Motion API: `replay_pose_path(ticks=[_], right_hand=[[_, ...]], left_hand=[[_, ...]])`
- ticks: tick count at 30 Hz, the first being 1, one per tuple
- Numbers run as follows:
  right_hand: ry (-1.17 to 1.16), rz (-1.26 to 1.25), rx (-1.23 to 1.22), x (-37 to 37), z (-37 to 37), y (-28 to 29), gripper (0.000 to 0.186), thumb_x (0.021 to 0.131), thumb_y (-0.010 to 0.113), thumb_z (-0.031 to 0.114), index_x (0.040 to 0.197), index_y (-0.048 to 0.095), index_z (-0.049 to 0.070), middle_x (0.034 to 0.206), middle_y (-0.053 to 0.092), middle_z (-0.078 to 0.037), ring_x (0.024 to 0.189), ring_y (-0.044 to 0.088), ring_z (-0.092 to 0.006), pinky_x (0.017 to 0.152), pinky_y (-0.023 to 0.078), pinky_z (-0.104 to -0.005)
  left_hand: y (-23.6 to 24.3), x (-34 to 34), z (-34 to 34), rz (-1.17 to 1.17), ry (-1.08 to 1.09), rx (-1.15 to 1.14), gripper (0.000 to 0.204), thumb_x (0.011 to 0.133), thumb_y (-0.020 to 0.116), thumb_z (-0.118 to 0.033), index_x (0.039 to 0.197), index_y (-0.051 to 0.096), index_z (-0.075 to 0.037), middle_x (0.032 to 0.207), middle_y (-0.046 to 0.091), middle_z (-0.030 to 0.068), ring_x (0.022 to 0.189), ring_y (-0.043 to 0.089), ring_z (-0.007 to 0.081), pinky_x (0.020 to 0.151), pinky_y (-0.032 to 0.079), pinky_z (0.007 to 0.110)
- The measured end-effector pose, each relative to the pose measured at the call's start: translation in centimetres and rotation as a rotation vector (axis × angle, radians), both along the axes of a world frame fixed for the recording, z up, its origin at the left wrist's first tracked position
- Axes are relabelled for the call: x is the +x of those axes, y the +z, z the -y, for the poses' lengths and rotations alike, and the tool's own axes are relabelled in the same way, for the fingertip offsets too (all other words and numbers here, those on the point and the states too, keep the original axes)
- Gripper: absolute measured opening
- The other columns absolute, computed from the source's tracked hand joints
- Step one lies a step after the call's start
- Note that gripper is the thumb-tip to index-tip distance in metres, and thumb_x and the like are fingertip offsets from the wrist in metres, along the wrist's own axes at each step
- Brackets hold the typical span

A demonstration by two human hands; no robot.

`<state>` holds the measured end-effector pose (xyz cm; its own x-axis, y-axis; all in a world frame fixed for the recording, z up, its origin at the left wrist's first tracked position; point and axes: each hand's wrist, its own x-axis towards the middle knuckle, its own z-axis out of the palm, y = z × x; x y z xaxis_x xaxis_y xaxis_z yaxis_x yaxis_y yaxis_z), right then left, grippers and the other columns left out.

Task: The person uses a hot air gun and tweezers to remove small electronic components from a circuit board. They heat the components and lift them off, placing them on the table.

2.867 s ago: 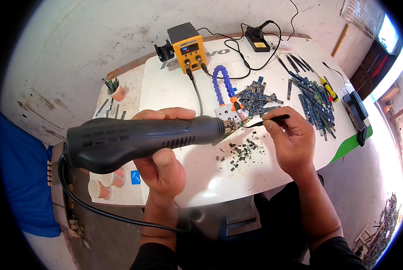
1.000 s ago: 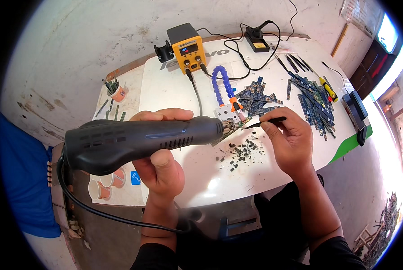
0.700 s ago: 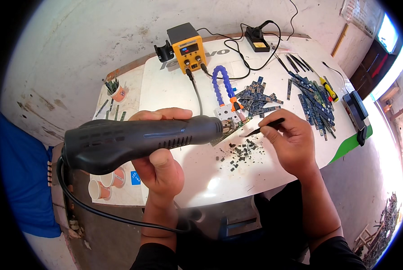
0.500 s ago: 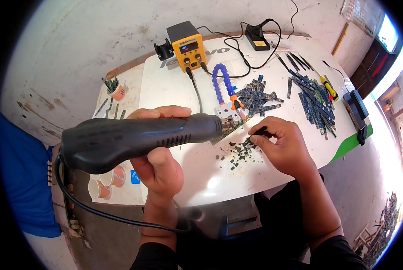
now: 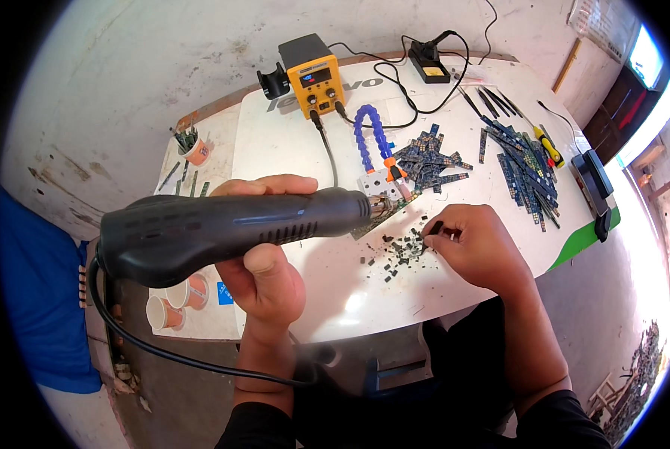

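My left hand (image 5: pixel 275 288) is wrapped round the black handle of a hot air gun (image 5: pixel 230 232). The gun lies nearly level, and its metal nozzle points right at a narrow circuit board strip (image 5: pixel 407 200) beside a silver holder plate (image 5: pixel 370 180). The nozzle hides part of that strip. My right hand (image 5: pixel 481 243) pinches black tweezers (image 5: pixel 435 228), whose tips are mostly hidden by my fingers. Just left of those fingers, small black chips (image 5: pixel 404 252) lie scattered on the white table (image 5: pixel 335 299).
A yellow hot air station (image 5: pixel 316 78) stands at the back, near a soldering iron stand (image 5: pixel 428 63). A blue flexible arm (image 5: pixel 361 127) rises behind the holder. Piles of board strips (image 5: pixel 428 157) lie to the right. Paper cups (image 5: pixel 163 314) stand at left.
My right hand has drawn slightly right and down with the tweezers, away from the chips, uncovering more of them. The hot air gun has hardly moved.
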<state>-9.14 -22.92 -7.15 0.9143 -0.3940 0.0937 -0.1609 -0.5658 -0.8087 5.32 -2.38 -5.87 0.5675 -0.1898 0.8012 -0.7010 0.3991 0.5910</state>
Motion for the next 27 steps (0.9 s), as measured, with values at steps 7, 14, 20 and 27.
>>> replay_pose_path(ticks=[7,14,20,27], right_hand=[[-0.143,0.035,0.087,0.1,1.1,-0.1,0.014,0.085,0.072,0.007,0.094,0.074,-0.003,0.078,0.070,-0.013,0.068,0.062,-0.0186,0.068,0.050,-0.0310],[-0.142,-0.014,0.156,0.1,1.4,-0.2,0.014,0.087,0.072,0.008,0.096,0.074,-0.003,0.075,0.070,-0.009,0.071,0.060,-0.0120,0.070,0.050,-0.0283],[-0.172,0.175,0.287,0.0,2.3,-0.4,0.011,0.089,0.071,0.004,0.099,0.073,-0.001,0.081,0.070,-0.004,0.075,0.060,-0.0073,0.071,0.049,-0.0242],[-0.068,0.372,0.387,-0.2,2.1,-0.3,0.010,0.091,0.069,-0.002,0.101,0.070,-0.002,0.095,0.069,-0.005,0.087,0.062,-0.0101,0.083,0.050,-0.0259]], left_hand=[[0.3,-0.4,-0.1,-0.033,0.002,0.026,0.069,0.098,0.057,-0.059,0.128,0.042,0.001,0.118,0.055,0.0158,0.099,0.067,0.0296,0.083,0.055,0.038],[0.0,0.0,-0.5,0.043,-0.021,0.044,0.065,0.102,0.050,-0.054,0.133,0.039,0.002,0.125,0.049,0.0152,0.104,0.066,0.0339,0.086,0.055,0.041],[0.1,0.2,-0.7,0.100,-0.059,0.081,0.064,0.105,0.047,-0.051,0.137,0.038,0.003,0.130,0.046,0.0140,0.107,0.065,0.0361,0.088,0.056,0.044],[-0.1,-0.3,0.0,0.002,-0.032,-0.017,0.066,0.098,0.061,-0.053,0.130,0.044,0.001,0.122,0.051,0.0115,0.100,0.069,0.0336,0.082,0.056,0.040]])
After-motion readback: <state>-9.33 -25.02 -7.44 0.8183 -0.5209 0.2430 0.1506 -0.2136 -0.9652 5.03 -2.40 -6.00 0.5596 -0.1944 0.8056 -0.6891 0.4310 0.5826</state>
